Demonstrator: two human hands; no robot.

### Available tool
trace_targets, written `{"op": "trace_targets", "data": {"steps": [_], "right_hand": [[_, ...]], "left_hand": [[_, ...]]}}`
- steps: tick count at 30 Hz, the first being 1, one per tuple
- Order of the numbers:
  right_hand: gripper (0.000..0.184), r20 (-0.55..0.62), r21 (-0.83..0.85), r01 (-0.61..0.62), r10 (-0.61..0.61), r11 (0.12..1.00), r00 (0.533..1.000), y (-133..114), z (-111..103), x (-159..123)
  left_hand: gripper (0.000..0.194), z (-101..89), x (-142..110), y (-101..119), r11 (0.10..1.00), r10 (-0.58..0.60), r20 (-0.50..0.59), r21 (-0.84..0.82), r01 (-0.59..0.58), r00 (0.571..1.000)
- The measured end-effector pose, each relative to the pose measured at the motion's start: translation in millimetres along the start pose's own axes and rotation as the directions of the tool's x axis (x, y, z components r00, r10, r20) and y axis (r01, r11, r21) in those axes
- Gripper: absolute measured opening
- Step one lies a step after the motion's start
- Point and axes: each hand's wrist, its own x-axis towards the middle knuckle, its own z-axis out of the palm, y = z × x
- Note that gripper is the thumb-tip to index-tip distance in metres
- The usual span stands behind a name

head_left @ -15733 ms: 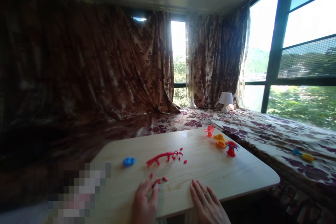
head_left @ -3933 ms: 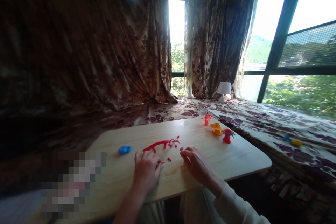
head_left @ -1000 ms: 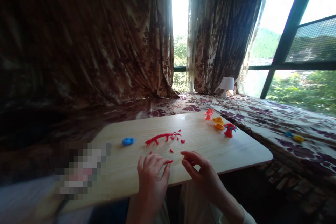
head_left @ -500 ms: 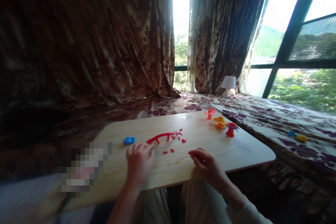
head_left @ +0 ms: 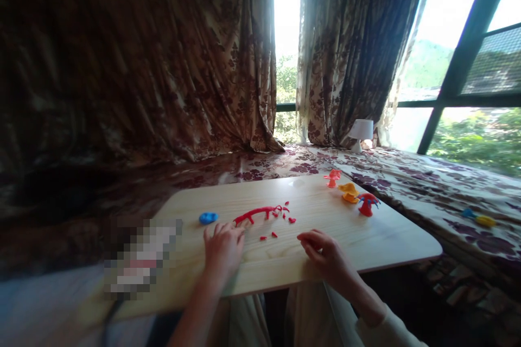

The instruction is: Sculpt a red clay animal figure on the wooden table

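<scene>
My left hand (head_left: 222, 249) lies flat on the light wooden table (head_left: 391, 238), fingers stretched out, fingertips just short of the left end of a long red clay branch (head_left: 257, 212). Small red clay bits (head_left: 268, 236) lie between my hands, with more (head_left: 290, 219) by the branch's right end. My right hand (head_left: 323, 252) rests near the table's front edge with fingers curled toward the thumb; I cannot see what, if anything, they pinch. A blue clay lump (head_left: 208, 218) sits left of the branch.
Three small clay figures stand at the table's far right: a pink-red one (head_left: 334, 177), an orange one (head_left: 349, 192), a red and blue one (head_left: 367, 204). Floral bedding surrounds the table, with a white lamp (head_left: 360, 133) and a blue-yellow toy (head_left: 480, 220) on it.
My left hand, raised a second ago with a red bit at its fingertips, now lies flat by the branch's left end. My right hand has sunk to the table and curled.
</scene>
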Motion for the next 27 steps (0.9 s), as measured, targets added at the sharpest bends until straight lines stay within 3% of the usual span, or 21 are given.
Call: {"op": "trace_targets", "data": {"steps": [5,9,12,16,21,27], "right_hand": [[0.022,-0.006,0.02,0.027,-0.027,0.999,1.0,-7.4,-4.8,-13.2],[0.019,-0.002,0.083,0.068,-0.068,0.994,0.998,-20.1,1.7,-20.2],[0.018,-0.009,0.157,0.101,-0.101,0.982,0.995,-30.1,11.8,-24.5],[0.016,-0.066,0.205,0.142,-0.131,0.968,0.989,-42.6,19.6,-27.3],[0.009,-0.118,0.228,0.172,-0.148,0.958,0.982,-55.1,16.6,-26.3],[0.008,-0.143,0.216,0.188,-0.159,0.958,0.977,-64.7,14.8,-24.1]], "left_hand": [[0.019,-1.8,-2.3,2.9,0.993,-0.032,-0.01,-0.118,0.03,0.999],[0.015,-2.7,-14.7,21.8,0.94,-0.064,-0.013,-0.335,0.056,0.998],[0.01,0.0,-26.7,43.3,0.821,-0.072,0.05,-0.564,0.088,0.996],[0.022,3.1,-36.4,60.4,0.589,-0.086,0.152,-0.789,0.174,0.985],[0.026,2.2,-38.8,60.2,0.427,-0.142,0.186,-0.875,0.23,0.972],[0.03,-4.0,-42.9,66.8,0.432,-0.114,0.177,-0.877,0.209,0.978]]}}
